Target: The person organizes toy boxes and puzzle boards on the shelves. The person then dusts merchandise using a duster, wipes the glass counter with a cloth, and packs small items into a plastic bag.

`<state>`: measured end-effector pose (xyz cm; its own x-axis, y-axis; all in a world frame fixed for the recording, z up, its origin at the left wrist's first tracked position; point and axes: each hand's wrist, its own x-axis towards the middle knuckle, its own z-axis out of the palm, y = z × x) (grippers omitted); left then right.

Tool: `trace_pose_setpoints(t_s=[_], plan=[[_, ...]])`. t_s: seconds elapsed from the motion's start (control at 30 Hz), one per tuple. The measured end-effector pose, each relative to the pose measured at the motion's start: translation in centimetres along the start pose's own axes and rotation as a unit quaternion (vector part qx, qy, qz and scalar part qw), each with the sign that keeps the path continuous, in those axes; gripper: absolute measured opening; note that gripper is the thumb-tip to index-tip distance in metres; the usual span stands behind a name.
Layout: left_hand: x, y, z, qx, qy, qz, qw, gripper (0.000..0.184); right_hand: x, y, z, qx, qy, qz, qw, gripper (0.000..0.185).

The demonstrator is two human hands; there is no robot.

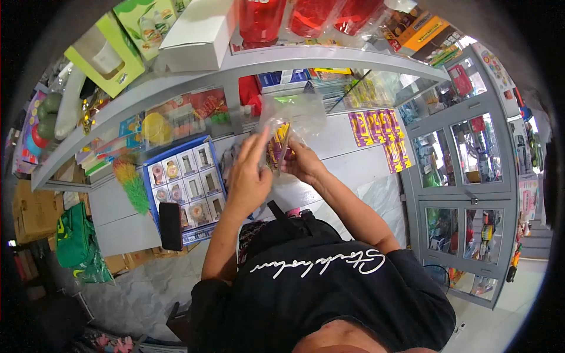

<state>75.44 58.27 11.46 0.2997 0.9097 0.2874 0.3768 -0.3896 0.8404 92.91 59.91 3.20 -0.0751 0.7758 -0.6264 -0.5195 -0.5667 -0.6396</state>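
A clear plastic bag [292, 110] with purple-and-yellow sachets [276, 144] inside is between my hands, above the grey counter. My right hand [304, 163] grips the bag's right side, its fingers curled around the edge. On the other side is my left hand [250, 170], its fingers stretched out along the bag and touching it; its palm is hidden. More purple-and-yellow packs [379, 134] lie in joined strips on the counter to the right.
To the left, a blue box of watches [185, 185] has a black phone [170, 226] on its near corner. Beside it lies a colorful duster [130, 182]. A glass-fronted shelf [282, 59] spans the back; a grey cabinet [465, 176] stands right.
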Motion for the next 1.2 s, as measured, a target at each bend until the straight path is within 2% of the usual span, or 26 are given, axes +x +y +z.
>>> trace_pose_setpoints(t_s=[0.07,0.1,0.13,0.17,0.2,0.23,0.3,0.33,0.4,0.5,0.57,0.6,0.67,0.7,0.73,0.77,0.8,0.83,0.87,0.9,0.93,1.0,1.03,1.1,1.13,1.2], plan=[[-0.1,0.7,0.6,-0.013,-0.022,-0.005,1.000,0.073,0.7,-1.0,0.9,-0.155,0.037,-0.044,0.986,0.033],[-0.1,0.8,0.9,-0.010,-0.023,0.008,1.000,0.073,1.8,-1.5,0.6,-0.239,-0.010,-0.027,0.971,0.036],[-0.1,0.8,1.2,-0.008,-0.025,0.021,0.999,0.074,3.7,-1.6,-0.1,-0.238,-0.008,-0.028,0.971,0.036],[-0.2,0.7,1.2,0.005,-0.025,0.037,0.999,0.075,5.9,-1.3,-1.1,-0.418,0.034,-0.093,0.903,0.038],[-0.2,0.7,1.2,0.018,-0.024,0.053,0.998,0.075,6.8,-1.5,-1.5,-0.499,0.054,-0.124,0.856,0.039],[-0.3,1.1,1.0,0.002,-0.032,0.022,0.999,0.075,7.3,-2.0,-1.5,-0.576,0.079,-0.152,0.799,0.040],[-0.4,1.1,1.2,-0.002,-0.039,0.000,0.999,0.076,7.6,-2.5,-2.1,-0.705,0.127,-0.238,0.656,0.044],[-0.4,1.1,1.3,-0.005,-0.042,-0.011,0.999,0.076,6.5,-2.8,-2.1,-0.701,0.131,-0.237,0.660,0.044],[-0.2,1.2,1.5,-0.002,-0.020,-0.018,1.000,0.077,2.2,-4.1,-1.2,-0.600,0.081,-0.213,0.767,0.048],[0.4,1.3,1.7,0.004,0.002,-0.021,1.000,0.078,-2.4,-4.3,-4.2,-0.712,0.072,-0.217,0.664,0.063],[0.8,1.9,2.2,0.008,-0.001,-0.016,1.000,0.079,-6.7,-5.1,-6.6,-0.702,-0.061,-0.229,0.672,0.071],[1.0,2.1,2.5,0.010,-0.002,-0.014,1.000,0.079,-9.2,-6.5,-7.1,-0.649,-0.158,-0.147,0.729,0.068],[1.5,3.7,3.0,-0.044,-0.001,-0.092,0.995,0.076,-12.8,-8.2,-9.1,-0.487,-0.302,-0.199,0.795,0.048],[1.5,2.6,3.7,-0.007,0.019,-0.034,0.999,0.076,-13.4,-8.7,-11.0,-0.376,-0.274,-0.146,0.873,0.046],[1.6,3.2,3.9,-0.008,0.011,-0.026,1.000,0.076,-13.9,-9.2,-12.7,-0.255,-0.244,-0.090,0.931,0.043],[1.7,4.0,4.0,-0.019,0.007,-0.065,0.998,0.076,-14.0,-10.3,-13.8,-0.254,-0.163,-0.108,0.947,0.039],[1.8,4.0,4.2,0.001,0.007,-0.047,0.999,0.076,-12.0,-10.0,-16.3,-0.303,-0.061,-0.157,0.938,0.036],[1.8,4.0,4.5,0.022,0.007,-0.029,0.999,0.076,-8.5,-8.9,-20.1,-0.368,0.046,-0.236,0.898,0.035],[1.9,4.0,4.7,0.043,0.008,-0.011,0.999,0.076,-4.3,-7.5,-24.3,-0.477,0.165,-0.300,0.809,0.038],[2.0,4.6,4.9,0.044,0.006,-0.035,0.998,0.076,-0.9,-6.8,-27.4,-0.569,0.278,-0.350,0.690,0.041],[2.1,4.9,5.1,0.056,0.006,-0.039,0.998,0.076,0.8,-6.9,-28.4,-0.562,0.277,-0.353,0.695,0.041],[2.3,5.4,5.5,0.080,0.006,-0.048,0.996,0.076,3.8,-7.6,-29.4,-0.549,0.394,-0.352,0.648,0.043],[2.4,5.8,5.6,0.067,0.005,-0.076,0.995,0.076,5.2,-8.0,-29.9,-0.543,0.390,-0.352,0.655,0.043],[2.3,6.1,5.7,0.067,0.010,-0.114,0.991,0.076,7.8,-8.2,-30.5,-0.603,0.458,-0.343,0.557,0.041],[2.4,5.9,5.7,0.064,0.009,-0.120,0.991,0.076,8.3,-8.2,-30.3,-0.602,0.445,-0.344,0.567,0.041],[2.6,5.1,5.6,0.071,0.016,-0.135,0.988,0.076,8.3,-8.7,-29.9,-0.625,0.444,-0.264,0.586,0.043]])
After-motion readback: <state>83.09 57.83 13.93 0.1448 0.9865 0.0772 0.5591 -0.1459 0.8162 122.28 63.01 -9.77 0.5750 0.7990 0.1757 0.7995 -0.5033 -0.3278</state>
